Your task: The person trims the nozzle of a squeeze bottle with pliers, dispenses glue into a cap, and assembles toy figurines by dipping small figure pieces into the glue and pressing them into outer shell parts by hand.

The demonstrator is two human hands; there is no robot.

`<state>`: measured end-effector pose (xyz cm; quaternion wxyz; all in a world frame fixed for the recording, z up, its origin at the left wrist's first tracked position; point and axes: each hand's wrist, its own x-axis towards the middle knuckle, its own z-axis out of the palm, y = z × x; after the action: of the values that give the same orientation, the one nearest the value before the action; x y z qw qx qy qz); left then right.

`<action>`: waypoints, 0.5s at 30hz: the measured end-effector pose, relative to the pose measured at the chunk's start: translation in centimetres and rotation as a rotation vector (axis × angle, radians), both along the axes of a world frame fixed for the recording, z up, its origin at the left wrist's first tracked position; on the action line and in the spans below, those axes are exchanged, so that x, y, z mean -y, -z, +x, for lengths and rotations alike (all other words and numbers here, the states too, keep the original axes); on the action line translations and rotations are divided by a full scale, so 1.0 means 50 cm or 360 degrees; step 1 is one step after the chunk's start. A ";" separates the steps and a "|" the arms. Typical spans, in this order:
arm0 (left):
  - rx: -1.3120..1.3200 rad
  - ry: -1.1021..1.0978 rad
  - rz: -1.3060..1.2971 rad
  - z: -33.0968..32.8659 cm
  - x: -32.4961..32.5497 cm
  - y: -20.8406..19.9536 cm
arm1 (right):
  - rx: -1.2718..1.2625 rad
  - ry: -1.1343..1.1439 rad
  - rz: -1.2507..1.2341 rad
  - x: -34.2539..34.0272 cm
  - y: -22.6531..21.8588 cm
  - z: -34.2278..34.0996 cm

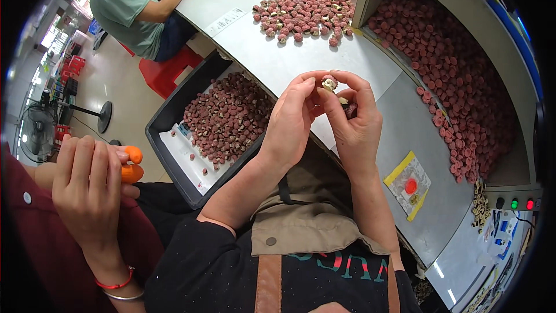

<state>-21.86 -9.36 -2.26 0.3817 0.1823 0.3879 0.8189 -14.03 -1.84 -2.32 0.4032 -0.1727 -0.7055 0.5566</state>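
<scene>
Above the table's front edge, my left hand (294, 115) and my right hand (360, 117) meet with their fingertips closed on a small round piece (329, 83). It has a bumpy red shell and a pale front with dark marks. A second red piece (351, 110), showing a pale part, sits inside the curled fingers of my right hand. Beyond my hands, a spread of similar red-and-pale pieces (304, 14) lies on the white tabletop (255, 52). How the far fingers of my left hand touch the piece is hidden.
A black tray (200, 197) of red pieces stands left of my arms. At right, an open bin holds a heap of red caps (446, 81). A yellow-edged bag (408, 185) lies on the table. Beside me, a co-worker's hands (90, 185) wear orange finger covers; another person (130, 14) sits beyond.
</scene>
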 end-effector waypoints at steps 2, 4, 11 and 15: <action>-0.0039 -0.0035 -0.0005 0.005 0.005 -0.006 | -0.0035 -0.0023 0.0005 0.004 -0.004 0.002; -0.0064 -0.0068 0.0007 0.016 0.002 -0.005 | -0.0048 -0.0006 0.0037 0.002 -0.010 0.013; -0.1488 -0.0774 -0.0187 0.057 -0.010 0.003 | -0.0095 0.0022 -0.0085 -0.007 -0.006 0.046; -0.2246 -0.1258 -0.0445 0.048 0.022 -0.014 | -0.0115 -0.0107 -0.0061 0.005 -0.031 0.043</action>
<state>-19.47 -10.45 -1.54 -0.2496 0.4551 0.6708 0.5298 -11.90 -2.10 -0.79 0.4061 -0.1364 -0.6851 0.5892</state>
